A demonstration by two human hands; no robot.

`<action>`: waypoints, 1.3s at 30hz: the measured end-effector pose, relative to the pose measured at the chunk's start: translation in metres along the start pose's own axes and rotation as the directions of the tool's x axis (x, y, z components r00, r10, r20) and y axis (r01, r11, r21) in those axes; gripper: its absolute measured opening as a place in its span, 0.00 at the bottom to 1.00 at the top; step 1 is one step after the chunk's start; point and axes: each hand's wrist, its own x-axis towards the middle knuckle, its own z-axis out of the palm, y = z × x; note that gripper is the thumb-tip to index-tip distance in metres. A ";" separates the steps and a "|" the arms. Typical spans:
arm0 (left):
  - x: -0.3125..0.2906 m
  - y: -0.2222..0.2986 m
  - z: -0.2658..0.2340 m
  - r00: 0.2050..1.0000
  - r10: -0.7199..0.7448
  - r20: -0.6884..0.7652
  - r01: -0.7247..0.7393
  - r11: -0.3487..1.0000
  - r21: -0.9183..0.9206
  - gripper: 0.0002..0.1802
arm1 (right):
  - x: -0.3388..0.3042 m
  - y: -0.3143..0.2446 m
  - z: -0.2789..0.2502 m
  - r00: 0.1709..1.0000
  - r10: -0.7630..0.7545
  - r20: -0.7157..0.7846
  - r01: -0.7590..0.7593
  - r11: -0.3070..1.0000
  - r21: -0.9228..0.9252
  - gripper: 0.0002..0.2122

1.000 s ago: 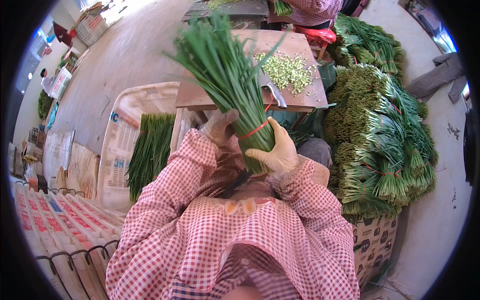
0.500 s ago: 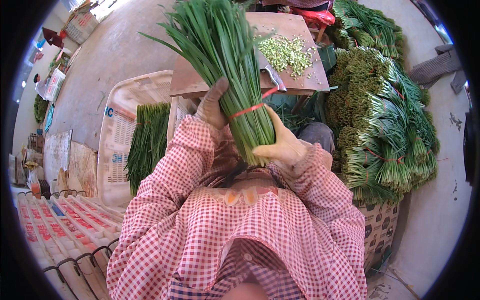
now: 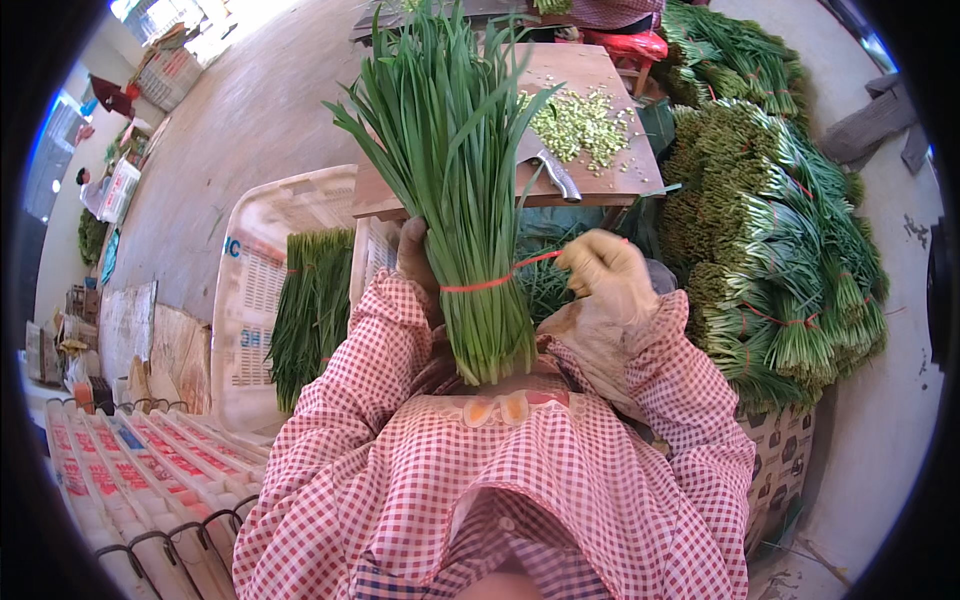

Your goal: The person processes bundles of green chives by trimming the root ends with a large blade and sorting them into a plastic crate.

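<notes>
A thick bunch of green Chinese chives [image 3: 465, 190] stands nearly upright before me, leafy tips away and cut ends toward my lap. My gloved left hand [image 3: 414, 255] grips its left side, the fingers partly hidden behind the stalks. Round the lower part runs a red tie [image 3: 485, 285], whose loose end stretches to the right. That end is pinched in the fingers of my right hand [image 3: 605, 270], which wears a pale yellowish glove. Beyond the bunch, a knife [image 3: 557, 175] lies on a wooden board table [image 3: 590, 65], its blade partly covered by leaves.
Chopped pale green bits [image 3: 585, 130] are scattered on the board. A white plastic crate [image 3: 250, 290] at left holds more chives [image 3: 315, 310]. Tied chive bundles [image 3: 790, 250] are piled high at right on a printed carton [image 3: 780, 470]. White crates [image 3: 150, 460] stand at lower left.
The bunch has come closer to me and stands more upright. My right hand has left the stalk ends and now pulls the tie's loose end out to the right.
</notes>
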 end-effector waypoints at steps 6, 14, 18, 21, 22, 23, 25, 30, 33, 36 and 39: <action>0.010 -0.011 0.027 0.974 -0.140 0.180 0.156 0.985 -0.078 0.38 | 0.010 -0.042 -0.004 0.937 -0.306 -0.169 0.318 0.947 0.044 0.13; 0.030 -0.005 0.087 0.974 -0.224 -0.014 0.221 0.944 0.247 0.40 | 0.050 0.039 0.039 0.955 -0.291 -0.057 0.295 0.912 0.286 0.47; 0.015 0.000 0.090 0.965 -0.261 0.031 0.207 0.827 0.523 0.46 | 0.041 0.056 0.025 0.989 -0.078 0.124 -0.044 0.654 0.755 0.31; 0.000 0.004 0.068 0.942 -0.194 -0.274 0.330 0.684 0.651 0.50 | 0.036 0.073 0.019 0.979 -0.094 0.180 -0.093 0.578 0.811 0.27; 0.000 0.005 0.064 0.926 -0.192 -0.324 0.369 0.639 0.675 0.51 | 0.036 0.075 0.020 0.973 -0.104 0.207 -0.112 0.569 0.814 0.25; -0.001 0.003 0.063 0.928 -0.198 -0.316 0.365 0.656 0.660 0.50 | 0.035 0.076 0.020 0.968 -0.102 0.228 -0.132 0.563 0.816 0.25; 0.002 -0.005 0.066 0.932 -0.203 -0.300 0.353 0.694 0.627 0.49 | 0.036 0.074 0.020 0.956 -0.100 0.276 -0.177 0.556 0.813 0.25; 0.023 -0.018 0.084 0.973 -0.130 -0.190 0.183 0.936 0.300 0.27 | 0.034 0.066 0.028 0.968 -0.074 0.240 -0.112 0.729 0.675 0.31; 0.022 -0.016 0.064 0.968 -0.090 -0.236 0.156 0.947 0.279 0.25 | 0.033 0.042 0.024 0.987 -0.079 0.137 -0.030 0.759 0.650 0.35; 0.021 -0.017 0.078 0.964 -0.066 -0.258 0.148 0.939 0.311 0.24 | 0.045 0.021 0.018 0.996 -0.091 0.007 0.066 0.769 0.636 0.39; 0.025 -0.008 0.081 0.967 -0.140 -0.215 0.206 0.922 0.326 0.26 | 0.057 0.010 0.023 0.993 -0.058 -0.104 0.097 0.902 0.421 0.37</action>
